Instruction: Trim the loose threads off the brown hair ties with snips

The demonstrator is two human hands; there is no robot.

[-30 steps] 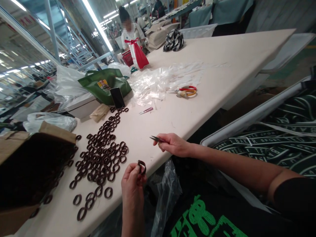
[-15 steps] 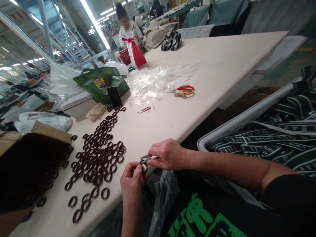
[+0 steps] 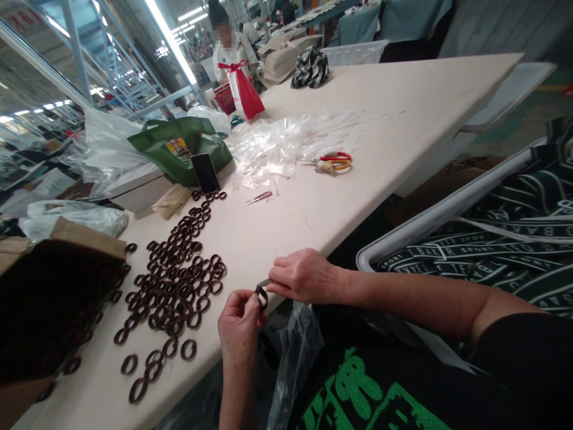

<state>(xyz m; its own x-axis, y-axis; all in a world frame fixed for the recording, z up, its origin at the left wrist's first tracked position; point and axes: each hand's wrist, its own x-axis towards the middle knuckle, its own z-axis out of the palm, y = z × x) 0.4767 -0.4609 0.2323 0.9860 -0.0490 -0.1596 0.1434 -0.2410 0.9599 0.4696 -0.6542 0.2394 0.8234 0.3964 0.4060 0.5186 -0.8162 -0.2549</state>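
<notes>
Near the table's front edge, my left hand (image 3: pixel 242 313) pinches a small dark brown loop (image 3: pixel 263 297) between thumb and fingers. My right hand (image 3: pixel 302 278) is closed around a pair of thread snips (image 3: pixel 265 283), mostly hidden in the fist. The snips' blades are together and their tips meet the top of the loop. To the left of my hands, many similar brown loops (image 3: pixel 179 286) lie in a loose heap on the table (image 3: pixel 286 230).
An open cardboard box (image 3: pixel 89 242) stands at the left. Behind the loops are a phone (image 3: pixel 205 173), a green bag (image 3: pixel 179 149) and clear plastic strips (image 3: pixel 268 146). Red-and-yellow scissors (image 3: pixel 333 162) and small snips (image 3: pixel 259 197) lie ahead. A bin (image 3: pixel 371 257) of printed straps is at right.
The snips in my right hand have gone from spread blades to closed blades at the loop. My left hand keeps its hold on the loop, and the view has shifted slightly.
</notes>
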